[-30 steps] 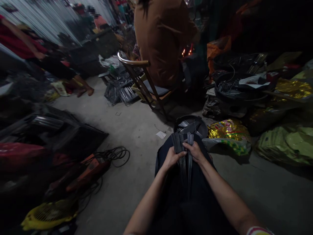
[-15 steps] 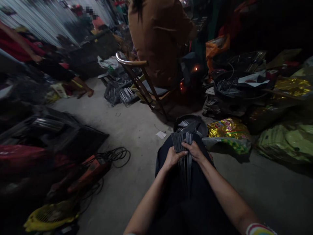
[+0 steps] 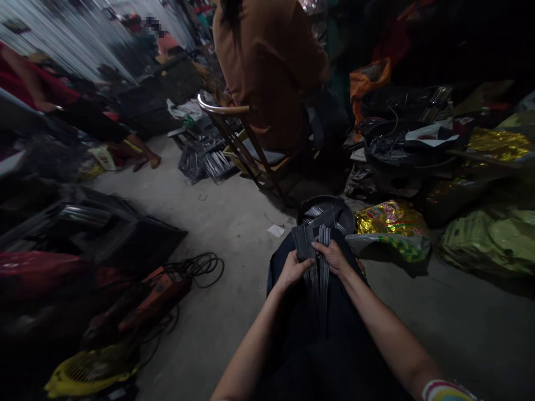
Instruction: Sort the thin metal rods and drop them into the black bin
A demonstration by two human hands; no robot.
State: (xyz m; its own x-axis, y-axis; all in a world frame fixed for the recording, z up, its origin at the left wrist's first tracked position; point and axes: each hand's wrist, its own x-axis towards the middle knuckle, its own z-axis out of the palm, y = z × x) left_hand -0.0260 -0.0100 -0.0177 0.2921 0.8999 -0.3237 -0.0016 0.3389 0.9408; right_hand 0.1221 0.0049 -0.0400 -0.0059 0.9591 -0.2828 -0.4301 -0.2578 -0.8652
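Over my lap, my left hand (image 3: 296, 269) is closed around a fanned bundle of thin grey metal rods (image 3: 304, 242), its thumb lying across them. Close beside it, my right hand (image 3: 332, 256) grips a narrower bundle of the same rods (image 3: 324, 278). The lower ends of both bundles point down towards my dark trousers. Just beyond my knees, a round dark basin (image 3: 349, 214) holds more loose rods and a flat dark piece. The fingers under the bundles are hidden.
A wooden chair (image 3: 225, 109) with a person in a brown top (image 3: 263, 67) stands ahead. To the right lie a gold packet (image 3: 390, 217) and a pale green sack (image 3: 489, 242). On the left are an orange power tool (image 3: 146, 301), coiled cable (image 3: 207, 267) and a yellow basket (image 3: 90, 370).
My left thumb has drawn back slightly to the left, and the gap between the two bundles is a little wider. The person ahead leans further left, and the orange glow near them has faded.
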